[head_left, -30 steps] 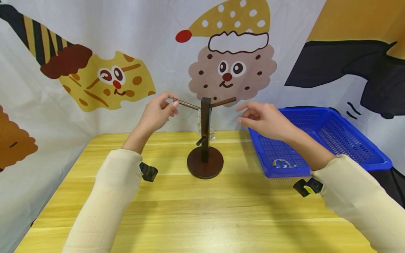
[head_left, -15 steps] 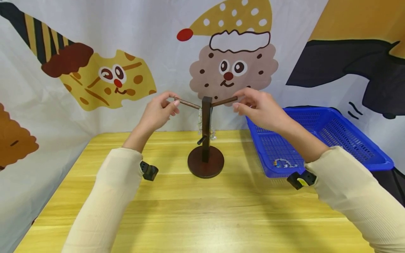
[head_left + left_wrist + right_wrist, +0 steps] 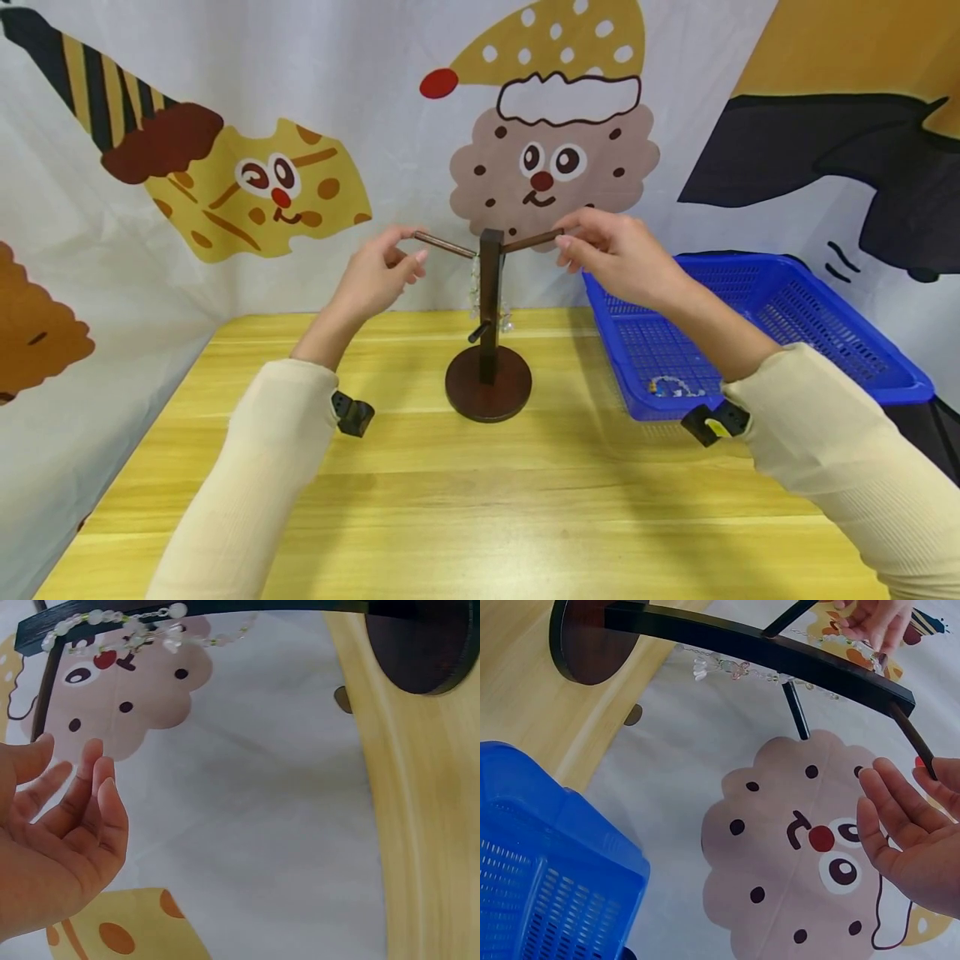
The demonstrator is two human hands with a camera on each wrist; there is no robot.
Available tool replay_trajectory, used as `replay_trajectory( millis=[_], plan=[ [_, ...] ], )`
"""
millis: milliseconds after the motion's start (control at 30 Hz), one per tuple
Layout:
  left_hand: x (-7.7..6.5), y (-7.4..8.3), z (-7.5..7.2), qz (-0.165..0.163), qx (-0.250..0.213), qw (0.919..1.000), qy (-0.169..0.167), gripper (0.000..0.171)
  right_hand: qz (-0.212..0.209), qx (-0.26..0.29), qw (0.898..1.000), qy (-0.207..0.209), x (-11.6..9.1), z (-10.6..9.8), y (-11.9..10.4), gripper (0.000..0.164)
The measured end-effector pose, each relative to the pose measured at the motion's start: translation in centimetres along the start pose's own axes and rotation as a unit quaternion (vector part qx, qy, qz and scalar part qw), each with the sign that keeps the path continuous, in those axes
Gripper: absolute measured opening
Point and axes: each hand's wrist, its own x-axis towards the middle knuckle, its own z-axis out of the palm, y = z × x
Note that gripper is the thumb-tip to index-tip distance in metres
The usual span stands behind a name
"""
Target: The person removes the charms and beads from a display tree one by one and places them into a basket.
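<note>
Flanking the stand [image 3: 490,292]: left hand [image 3: 375,273] raised, right hand [image 3: 626,258] pinching a peg [image 3: 529,242].

Wall: covered by a white cloth sheet [image 3: 405,150], hung with shallow folds and continuing along the table's left side. Prints noted: a yellow cheese [image 3: 258,196] under a striped hat [image 3: 112,92]; a pinkish-brown biscuit [image 3: 555,179] under a spotted hat [image 3: 570,50]; a brown shape [image 3: 37,333] at far left; a black shape [image 3: 810,150] below a mustard patch [image 3: 855,50] at upper right. Furniture: one table [image 3: 420,500], yellow wood-grain top, rear edge running along the sheet. Lighting: even, with soft shadows and a pale sheen on the near tabletop.
</note>
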Motion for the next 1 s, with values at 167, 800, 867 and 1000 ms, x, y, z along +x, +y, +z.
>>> replay_trajectory(
  millis=[167, 800, 867, 1000],
  plan=[
    [-0.7, -0.6, 0.8, 0.010, 0.005, 0.9993, -0.036, 0.030, 0.007, -0.008, 1.000, -0.003, 0.0, -0.1, 0.0, 0.024],
    [-4.8, -0.3, 5.0, 0.075, -0.002, 0.9944, -0.075, 0.017, 0.014, -0.007, 1.000, 0.001, -0.1, -0.1, 0.0, 0.023],
    [-5.0, -0.2, 5.2, 0.079, 0.003, 0.9948, -0.064, 0.016, 0.012, -0.007, 1.000, 0.001, 0.0, 0.0, 0.0, 0.023],
    [-5.3, 0.3, 5.4, 0.087, 0.011, 0.9951, -0.044, 0.016, 0.014, -0.004, 1.000, 0.002, 0.0, 0.0, 0.1, 0.023]
  ],
)
